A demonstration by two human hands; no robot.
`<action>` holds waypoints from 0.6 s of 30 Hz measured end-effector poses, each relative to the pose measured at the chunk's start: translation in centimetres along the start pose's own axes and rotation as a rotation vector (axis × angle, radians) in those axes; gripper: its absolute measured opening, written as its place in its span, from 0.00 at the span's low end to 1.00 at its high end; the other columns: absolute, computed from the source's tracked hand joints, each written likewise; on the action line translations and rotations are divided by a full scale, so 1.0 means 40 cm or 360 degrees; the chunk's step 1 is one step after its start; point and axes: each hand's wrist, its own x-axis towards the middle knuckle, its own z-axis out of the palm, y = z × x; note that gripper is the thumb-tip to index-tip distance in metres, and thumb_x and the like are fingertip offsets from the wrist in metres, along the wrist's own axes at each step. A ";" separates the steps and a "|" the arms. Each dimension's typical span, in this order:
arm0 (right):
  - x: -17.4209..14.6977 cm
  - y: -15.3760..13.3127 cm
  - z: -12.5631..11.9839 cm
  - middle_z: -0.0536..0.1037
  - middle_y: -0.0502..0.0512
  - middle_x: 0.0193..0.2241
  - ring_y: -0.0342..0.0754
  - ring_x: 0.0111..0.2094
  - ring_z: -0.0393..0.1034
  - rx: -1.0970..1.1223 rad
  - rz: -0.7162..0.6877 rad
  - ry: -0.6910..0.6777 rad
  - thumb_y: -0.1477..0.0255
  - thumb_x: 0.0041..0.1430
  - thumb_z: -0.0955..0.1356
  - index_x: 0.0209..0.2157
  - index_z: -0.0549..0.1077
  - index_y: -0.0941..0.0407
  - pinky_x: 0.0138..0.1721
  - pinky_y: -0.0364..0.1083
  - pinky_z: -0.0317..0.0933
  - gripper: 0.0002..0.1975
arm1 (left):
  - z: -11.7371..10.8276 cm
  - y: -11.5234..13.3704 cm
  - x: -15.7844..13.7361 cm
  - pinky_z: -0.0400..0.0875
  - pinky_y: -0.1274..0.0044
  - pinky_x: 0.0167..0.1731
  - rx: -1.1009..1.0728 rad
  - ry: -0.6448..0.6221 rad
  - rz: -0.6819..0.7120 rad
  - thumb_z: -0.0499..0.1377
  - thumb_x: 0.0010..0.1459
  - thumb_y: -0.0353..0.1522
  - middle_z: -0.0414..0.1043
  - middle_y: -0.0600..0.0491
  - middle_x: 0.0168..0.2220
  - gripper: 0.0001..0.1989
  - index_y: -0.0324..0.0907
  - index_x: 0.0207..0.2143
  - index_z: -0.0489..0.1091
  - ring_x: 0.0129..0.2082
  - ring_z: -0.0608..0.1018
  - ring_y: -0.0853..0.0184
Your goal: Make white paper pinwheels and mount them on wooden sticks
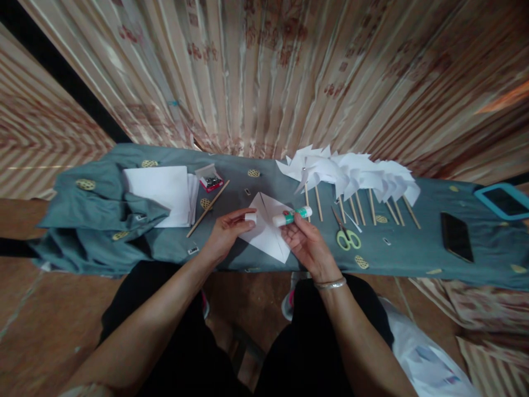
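In my right hand is a green-and-white glue stick, gripped between thumb and fingers and pointing left. My left hand pinches a small white cap. Under and between both hands lies a square of white paper, turned cornerwise, with a dark line running in from its top corner. Scissors with green handles rest on the cloth just right of my right hand. A wooden stick lies slanted beyond my left hand.
Several white paper pinwheels on sticks lie in a row at the back right. White paper sheets are stacked left, beside a small red box of metal pins. A dark phone and a blue-framed device lie far right.
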 end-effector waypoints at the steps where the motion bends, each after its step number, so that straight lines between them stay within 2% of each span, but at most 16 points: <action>1: 0.000 0.000 0.001 0.82 0.49 0.30 0.43 0.32 0.76 0.0017 0.0017 -0.0008 0.63 0.44 0.79 0.32 0.78 0.54 0.37 0.42 0.70 0.14 | -0.012 0.004 0.003 0.70 0.73 0.42 0.0100 0.0016 0.0063 0.70 0.41 0.39 0.79 0.51 0.36 0.24 0.40 0.43 0.78 0.35 0.77 0.65; 4: 0.000 0.000 0.005 0.82 0.48 0.28 0.41 0.29 0.75 0.0039 0.0073 -0.0019 0.60 0.46 0.78 0.32 0.77 0.53 0.32 0.40 0.69 0.14 | -0.054 0.019 0.012 0.70 0.73 0.38 0.0660 0.0094 0.0361 0.64 0.50 0.41 0.76 0.50 0.37 0.23 0.40 0.46 0.77 0.34 0.75 0.65; 6: 0.002 0.001 0.006 0.82 0.48 0.28 0.42 0.28 0.75 0.0020 0.0097 -0.0024 0.58 0.48 0.76 0.31 0.77 0.53 0.31 0.40 0.69 0.14 | -0.081 0.027 0.020 0.69 0.71 0.40 0.1166 0.0118 0.0561 0.61 0.54 0.41 0.73 0.50 0.34 0.22 0.39 0.49 0.76 0.33 0.73 0.65; 9: 0.008 -0.001 -0.001 0.82 0.48 0.29 0.42 0.30 0.76 -0.0035 0.0040 -0.0023 0.58 0.47 0.77 0.31 0.77 0.53 0.32 0.40 0.69 0.15 | -0.110 0.025 0.032 0.70 0.69 0.44 0.1614 0.0073 0.0711 0.57 0.58 0.39 0.72 0.48 0.38 0.21 0.38 0.50 0.74 0.36 0.73 0.63; 13: 0.016 -0.010 -0.013 0.82 0.48 0.29 0.42 0.31 0.76 -0.0136 -0.0120 0.0012 0.59 0.46 0.77 0.30 0.76 0.53 0.35 0.41 0.70 0.15 | -0.122 0.007 0.048 0.69 0.64 0.48 0.1973 -0.0041 0.0794 0.58 0.58 0.38 0.71 0.45 0.39 0.19 0.38 0.49 0.74 0.41 0.74 0.57; 16: 0.017 -0.019 -0.019 0.81 0.48 0.29 0.42 0.31 0.75 -0.0147 -0.0154 0.0068 0.60 0.44 0.78 0.29 0.76 0.53 0.37 0.43 0.71 0.15 | -0.123 0.007 0.052 0.69 0.61 0.48 0.2114 -0.0069 0.0802 0.59 0.57 0.37 0.71 0.44 0.40 0.20 0.37 0.49 0.74 0.43 0.73 0.55; 18: 0.018 -0.020 -0.020 0.81 0.48 0.29 0.42 0.29 0.74 -0.0182 -0.0182 0.0114 0.61 0.41 0.79 0.28 0.77 0.54 0.38 0.43 0.70 0.16 | -0.121 0.016 0.046 0.67 0.60 0.51 0.2152 -0.0038 0.0842 0.60 0.56 0.37 0.70 0.42 0.45 0.23 0.36 0.53 0.71 0.47 0.72 0.52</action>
